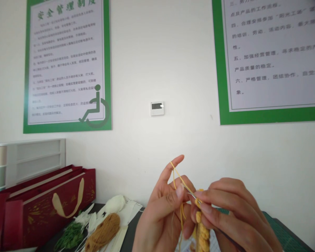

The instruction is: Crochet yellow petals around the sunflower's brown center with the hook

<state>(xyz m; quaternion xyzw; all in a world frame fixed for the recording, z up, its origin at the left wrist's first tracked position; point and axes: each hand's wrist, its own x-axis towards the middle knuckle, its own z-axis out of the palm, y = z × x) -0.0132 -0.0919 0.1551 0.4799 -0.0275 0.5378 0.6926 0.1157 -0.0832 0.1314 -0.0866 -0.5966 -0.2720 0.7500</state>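
My left hand (164, 199) has its index finger raised, with yellow yarn (183, 181) looped over it and strands hanging below. Its thumb is bent in against the other fingers at the yarn. In a pinch grip, my right hand (233, 206) holds a crochet hook (192, 194), whose thin metal end meets the yarn between both hands; a dark handle emerges under the palm. A thick yellow crocheted piece (202, 234) hangs below the fingertips. The fingers partly hide where hook, yarn and piece join.
At left on the dark table lie a brown yarn skein (105, 231), green yarn (70, 235) and white yarn (114, 203). Behind them stand a dark red gift bag (44, 210) and a drawer unit (36, 159). A green mat (286, 234) lies at right.
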